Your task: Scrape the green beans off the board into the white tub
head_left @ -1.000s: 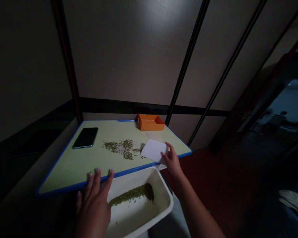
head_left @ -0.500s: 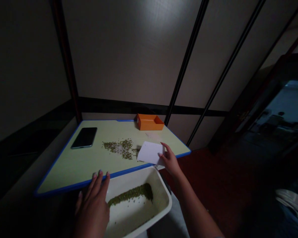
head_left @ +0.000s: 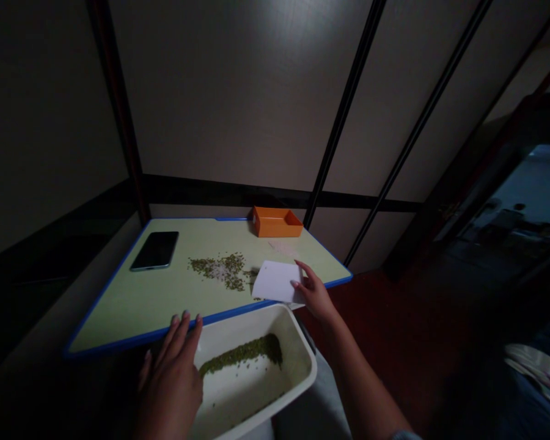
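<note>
My right hand (head_left: pixel 315 294) pinches a flat white card (head_left: pixel 277 282) between thumb and fingers, tilted low over the table's front right edge. Left of the card, small green bean-like grains (head_left: pixel 231 269) lie scattered, with whitish grains (head_left: pixel 219 271) mixed among them. A white plastic basin (head_left: pixel 308 366) sits below the table edge, holding a band of green grains (head_left: pixel 247 354) along its far side. My left hand (head_left: pixel 174 373) lies with outstretched fingers against the basin's left side, fingertips at the table edge; its contact with the rim is partly hidden.
The pale green table (head_left: pixel 132 311) has a raised blue edge. A black-screened phone (head_left: pixel 154 250) lies at its left, and an orange box (head_left: pixel 278 227) stands at the back right. Pale grains (head_left: pixel 283 247) are spread in front of that box. A panelled wall (head_left: pixel 238 110) rises behind.
The view has shifted very slightly. Both hands, the card and the basin keep almost the same places, and the grains look nearly unchanged.
</note>
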Demonstrator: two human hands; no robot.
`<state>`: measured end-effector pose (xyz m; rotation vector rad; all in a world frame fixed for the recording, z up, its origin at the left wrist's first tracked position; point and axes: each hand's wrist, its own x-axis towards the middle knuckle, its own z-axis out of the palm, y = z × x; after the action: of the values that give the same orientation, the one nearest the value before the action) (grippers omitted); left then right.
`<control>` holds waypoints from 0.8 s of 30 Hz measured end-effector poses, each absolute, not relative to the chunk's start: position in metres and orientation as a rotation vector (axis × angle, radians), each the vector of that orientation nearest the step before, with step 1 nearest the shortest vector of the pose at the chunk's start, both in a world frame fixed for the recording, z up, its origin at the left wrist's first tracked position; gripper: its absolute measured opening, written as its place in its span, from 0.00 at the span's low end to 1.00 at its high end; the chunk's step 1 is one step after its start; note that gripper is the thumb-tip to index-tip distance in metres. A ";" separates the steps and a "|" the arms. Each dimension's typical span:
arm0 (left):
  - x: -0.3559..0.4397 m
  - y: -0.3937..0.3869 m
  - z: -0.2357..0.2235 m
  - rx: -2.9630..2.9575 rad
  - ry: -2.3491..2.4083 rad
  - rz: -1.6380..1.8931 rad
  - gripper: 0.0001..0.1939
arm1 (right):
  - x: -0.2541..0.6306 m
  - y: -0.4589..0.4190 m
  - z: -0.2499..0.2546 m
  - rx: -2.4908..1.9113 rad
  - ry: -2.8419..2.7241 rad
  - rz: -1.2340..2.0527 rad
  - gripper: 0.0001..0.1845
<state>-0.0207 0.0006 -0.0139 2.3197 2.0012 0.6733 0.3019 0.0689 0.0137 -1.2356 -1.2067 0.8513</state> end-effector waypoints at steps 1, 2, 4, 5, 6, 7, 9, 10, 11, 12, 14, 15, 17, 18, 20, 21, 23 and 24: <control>-0.021 0.000 -0.014 2.320 2.008 0.680 0.33 | 0.303 0.069 0.014 -1.228 -1.208 0.860 0.41; -0.020 -0.001 -0.014 2.321 2.017 0.687 0.33 | 0.303 0.069 0.014 -1.219 -1.208 0.870 0.41; -0.018 -0.002 -0.012 2.324 2.039 0.697 0.32 | 0.303 0.068 0.014 -1.201 -1.205 0.886 0.41; -0.016 -0.003 -0.011 2.327 2.050 0.701 0.32 | 0.304 0.068 0.014 -1.192 -1.202 0.891 0.41; -0.015 -0.003 -0.010 2.334 2.056 0.700 0.31 | 0.304 0.068 0.014 -1.186 -1.200 0.895 0.41; -0.014 -0.004 -0.009 2.341 2.063 0.699 0.31 | 0.304 0.068 0.013 -1.181 -1.200 0.896 0.41; -0.012 -0.004 -0.008 2.353 2.078 0.696 0.29 | 0.305 0.068 0.013 -1.173 -1.197 0.899 0.40; -0.012 -0.004 -0.007 2.359 2.083 0.693 0.29 | 0.305 0.068 0.013 -1.169 -1.196 0.904 0.40; -0.012 -0.003 -0.007 2.363 2.085 0.689 0.28 | 0.306 0.068 0.013 -1.167 -1.196 0.911 0.41; -0.012 -0.003 -0.007 2.364 2.088 0.686 0.28 | 0.306 0.068 0.013 -1.164 -1.198 0.919 0.41; -0.013 -0.001 -0.009 2.365 2.088 0.680 0.28 | 0.307 0.068 0.013 -1.155 -1.202 0.934 0.41; -0.014 -0.001 -0.010 2.363 2.088 0.680 0.28 | 0.307 0.068 0.014 -1.148 -1.204 0.939 0.42; -0.016 0.000 -0.012 2.367 2.081 0.680 0.27 | 0.306 0.067 0.014 -1.132 -1.199 0.946 0.42; -0.017 0.001 -0.013 2.371 2.075 0.682 0.27 | 0.306 0.067 0.015 -1.126 -1.193 0.948 0.41; -0.018 0.000 -0.012 2.373 2.068 0.684 0.27 | 0.305 0.066 0.016 -1.117 -1.180 0.949 0.40; -0.017 0.000 -0.011 2.370 2.066 0.684 0.27 | 0.305 0.065 0.016 -1.113 -1.176 0.952 0.40; -0.015 -0.001 -0.007 2.344 2.083 0.684 0.27 | 0.304 0.063 0.017 -1.101 -1.165 0.962 0.40; -0.013 -0.002 -0.005 2.329 2.092 0.682 0.27 | 0.304 0.062 0.018 -1.094 -1.152 0.961 0.41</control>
<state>-0.0131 -0.0021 -0.0047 2.3286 2.0925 0.6822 0.3041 0.0616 0.0176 -1.0935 -1.1522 0.9610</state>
